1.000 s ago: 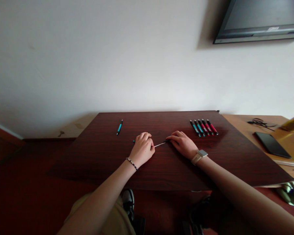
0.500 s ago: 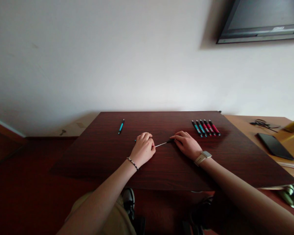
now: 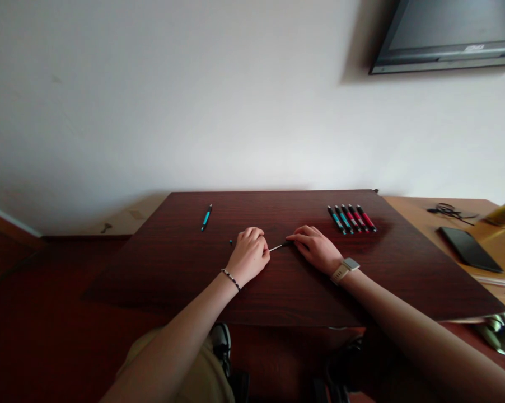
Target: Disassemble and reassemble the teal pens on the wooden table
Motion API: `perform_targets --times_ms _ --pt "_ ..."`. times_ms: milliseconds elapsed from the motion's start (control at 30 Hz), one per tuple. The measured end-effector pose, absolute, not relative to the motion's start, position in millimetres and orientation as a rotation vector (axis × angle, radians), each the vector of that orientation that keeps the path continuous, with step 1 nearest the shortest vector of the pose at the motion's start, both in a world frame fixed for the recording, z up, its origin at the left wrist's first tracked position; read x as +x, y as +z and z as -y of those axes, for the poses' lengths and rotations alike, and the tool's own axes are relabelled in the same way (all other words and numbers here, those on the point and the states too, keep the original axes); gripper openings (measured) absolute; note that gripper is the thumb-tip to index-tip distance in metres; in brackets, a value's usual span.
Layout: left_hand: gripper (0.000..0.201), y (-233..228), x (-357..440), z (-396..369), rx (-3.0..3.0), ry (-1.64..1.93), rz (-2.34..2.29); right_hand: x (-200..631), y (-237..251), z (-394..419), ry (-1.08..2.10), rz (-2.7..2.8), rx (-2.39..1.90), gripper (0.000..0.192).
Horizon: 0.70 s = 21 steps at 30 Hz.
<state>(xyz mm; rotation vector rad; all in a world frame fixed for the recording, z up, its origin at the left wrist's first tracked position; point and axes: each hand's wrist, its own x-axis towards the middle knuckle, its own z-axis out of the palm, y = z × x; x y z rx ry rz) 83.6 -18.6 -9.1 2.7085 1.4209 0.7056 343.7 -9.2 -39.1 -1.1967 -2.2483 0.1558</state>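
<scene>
I see left hand (image 3: 249, 254) and right hand (image 3: 315, 246) each pinching one end of a half-joined pen (image 3: 277, 246); five finished pens (image 3: 351, 218) far right, one (image 3: 206, 217) far left.

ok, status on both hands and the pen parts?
Left hand fisted on pen barrel. Right hand pinching thin refill, spanning the gap. Five pens sit right, clear.

No text, label, brand, number or sign can be read anywhere; the pale patch on the lower frame of the wall screen (image 3: 471, 48) at the far right is too blurred to make out; the face of the wristwatch (image 3: 350, 263) shows no digits; the pens in a row (image 3: 351, 218) far right on the dark table (image 3: 277, 291) are too small to show any print
</scene>
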Motion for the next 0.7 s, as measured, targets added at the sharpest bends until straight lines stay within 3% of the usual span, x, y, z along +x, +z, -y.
perform_targets --times_ms 700 --pt "0.005 -12 122 11 2.774 0.660 -1.395 341 -37 10 0.162 2.246 -1.222 0.035"
